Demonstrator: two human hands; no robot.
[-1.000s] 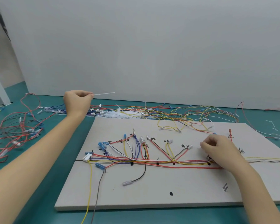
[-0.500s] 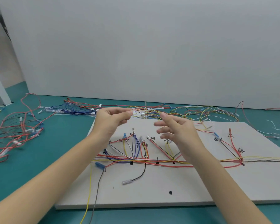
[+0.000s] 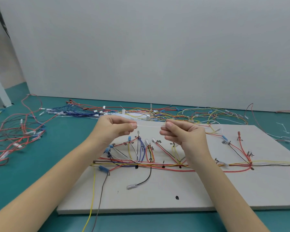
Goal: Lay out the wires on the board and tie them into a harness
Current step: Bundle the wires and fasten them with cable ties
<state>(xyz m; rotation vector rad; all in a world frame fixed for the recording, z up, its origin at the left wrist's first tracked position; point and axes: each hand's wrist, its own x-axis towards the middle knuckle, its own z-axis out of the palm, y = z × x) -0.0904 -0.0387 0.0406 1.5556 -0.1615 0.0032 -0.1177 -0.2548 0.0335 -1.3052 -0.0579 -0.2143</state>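
Both hands raised above far edge of board (image 3: 199, 195). Left hand (image 3: 114, 129) pinches left end of thin white cable tie (image 3: 149, 125) between thumb and forefinger, grip closed tight on it. Right hand (image 3: 182, 134) pinches right end same way, other fingers curled. Tie stretched level between them. Wires (image 3: 157, 163) laid out on board: main run left to right across middle, branches fanning toward far side. Loose wires (image 3: 15, 136) heaped on green worktop (image 3: 40, 164), left and far.
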